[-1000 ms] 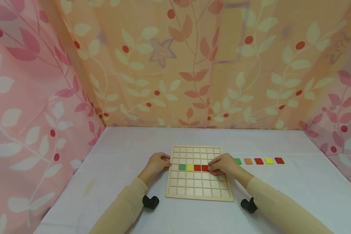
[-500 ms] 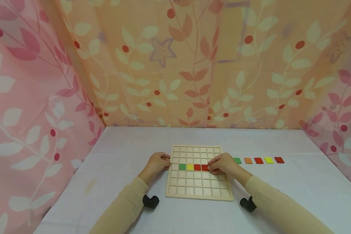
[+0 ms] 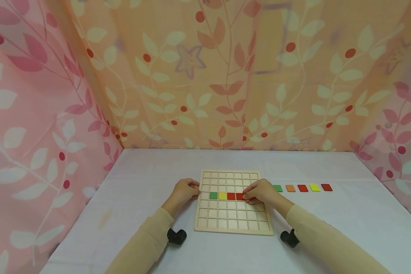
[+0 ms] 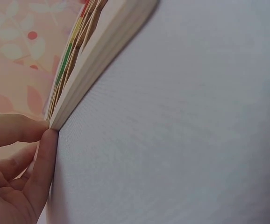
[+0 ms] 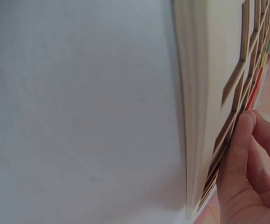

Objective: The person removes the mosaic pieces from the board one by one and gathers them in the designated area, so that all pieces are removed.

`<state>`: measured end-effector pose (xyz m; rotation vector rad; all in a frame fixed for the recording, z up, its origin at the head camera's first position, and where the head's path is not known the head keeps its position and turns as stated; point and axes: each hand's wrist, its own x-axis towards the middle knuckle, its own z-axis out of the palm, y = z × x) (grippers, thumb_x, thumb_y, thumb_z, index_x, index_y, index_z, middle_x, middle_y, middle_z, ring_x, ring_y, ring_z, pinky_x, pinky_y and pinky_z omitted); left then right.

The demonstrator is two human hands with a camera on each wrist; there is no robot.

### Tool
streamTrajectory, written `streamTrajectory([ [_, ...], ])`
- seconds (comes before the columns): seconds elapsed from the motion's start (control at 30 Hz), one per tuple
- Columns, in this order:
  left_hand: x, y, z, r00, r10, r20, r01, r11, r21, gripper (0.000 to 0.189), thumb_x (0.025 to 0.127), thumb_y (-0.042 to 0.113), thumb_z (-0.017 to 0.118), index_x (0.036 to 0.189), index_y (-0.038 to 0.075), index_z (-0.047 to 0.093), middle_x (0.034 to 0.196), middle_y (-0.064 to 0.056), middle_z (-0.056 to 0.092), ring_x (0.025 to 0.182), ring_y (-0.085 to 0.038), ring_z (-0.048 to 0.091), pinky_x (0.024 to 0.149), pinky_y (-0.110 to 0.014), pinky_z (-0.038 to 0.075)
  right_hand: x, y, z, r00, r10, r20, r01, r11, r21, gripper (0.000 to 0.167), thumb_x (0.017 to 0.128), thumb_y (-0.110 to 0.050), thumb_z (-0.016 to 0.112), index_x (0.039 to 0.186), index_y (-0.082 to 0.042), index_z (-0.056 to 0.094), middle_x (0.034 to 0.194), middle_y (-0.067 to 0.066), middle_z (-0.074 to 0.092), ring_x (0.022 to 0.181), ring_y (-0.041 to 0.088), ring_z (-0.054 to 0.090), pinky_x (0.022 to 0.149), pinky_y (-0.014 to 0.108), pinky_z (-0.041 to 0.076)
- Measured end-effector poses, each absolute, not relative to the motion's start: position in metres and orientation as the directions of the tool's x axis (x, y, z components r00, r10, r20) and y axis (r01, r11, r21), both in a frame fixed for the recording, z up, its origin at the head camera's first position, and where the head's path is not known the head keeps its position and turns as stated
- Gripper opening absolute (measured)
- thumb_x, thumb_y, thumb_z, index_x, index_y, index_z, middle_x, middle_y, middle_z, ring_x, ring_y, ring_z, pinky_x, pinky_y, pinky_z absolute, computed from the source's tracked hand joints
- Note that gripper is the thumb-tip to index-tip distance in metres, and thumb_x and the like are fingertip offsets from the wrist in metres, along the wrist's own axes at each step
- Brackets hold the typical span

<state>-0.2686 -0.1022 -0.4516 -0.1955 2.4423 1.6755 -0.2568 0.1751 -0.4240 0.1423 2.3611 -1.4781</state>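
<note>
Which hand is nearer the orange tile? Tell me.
Right. The right hand is over the board, a green tile between it and the orange tile; the left hand is at the board's left edge.

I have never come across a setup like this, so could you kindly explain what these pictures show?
There is no machine arm here: a person works with a bare left hand and right hand. The wide picture comes from a camera on the head, looking forward and down; the two close-ups come from cameras worn on the wrists.

On the white table lies a wooden grid board. One of its rows holds a green tile, a yellow tile and two red tiles. Five loose tiles lie lined up to the right of the board.

The left hand holds the board's left edge at its fingertips. The right hand appears to pinch the rightmost red tile on the board.
</note>
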Motion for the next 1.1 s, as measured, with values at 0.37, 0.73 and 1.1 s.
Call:
streamTrajectory([
  [0.37,-0.2691,-0.1025,-0.4511,-0.977,-0.008,-0.212,-0.201,0.351,0.915,0.028,0.082,-0.006,0.071,0.109,-0.005,0.067,0.088,-0.008,0.064,0.074,-0.013,0.06,0.066,-0.023,0.058,-0.2602,0.1742,-0.4243,-0.93,-0.106,-0.353,0.265,0.471,-0.841,0.012,0.083,-0.001,0.075,0.093,0.005,0.073,0.071,0.004,0.071,0.055,0.009,0.063,0.057,0.024,0.059],
  [0.73,-0.2687,-0.1025,-0.4517,-0.976,-0.008,-0.218,-0.209,0.323,0.923,0.028,0.08,-0.007,0.071,0.107,-0.006,0.067,0.085,-0.006,0.061,0.071,-0.012,0.058,0.063,-0.021,0.057,-0.259,0.1739,-0.4268,-0.937,-0.081,-0.34,0.273,0.437,-0.857,0.013,0.083,0.0,0.075,0.094,0.007,0.073,0.071,0.006,0.072,0.056,0.01,0.064,0.058,0.025,0.06],
  [1.1,-0.269,-0.1024,-0.4517,-0.976,-0.004,-0.216,-0.206,0.327,0.923,0.027,0.081,-0.006,0.071,0.108,-0.006,0.067,0.086,-0.007,0.061,0.071,-0.012,0.058,0.064,-0.022,0.057,-0.2514,0.1715,-0.4232,-0.954,-0.064,-0.292,0.243,0.4,-0.883,0.014,0.082,0.001,0.076,0.094,0.008,0.072,0.076,0.005,0.073,0.064,0.011,0.068,0.064,0.027,0.062],
])
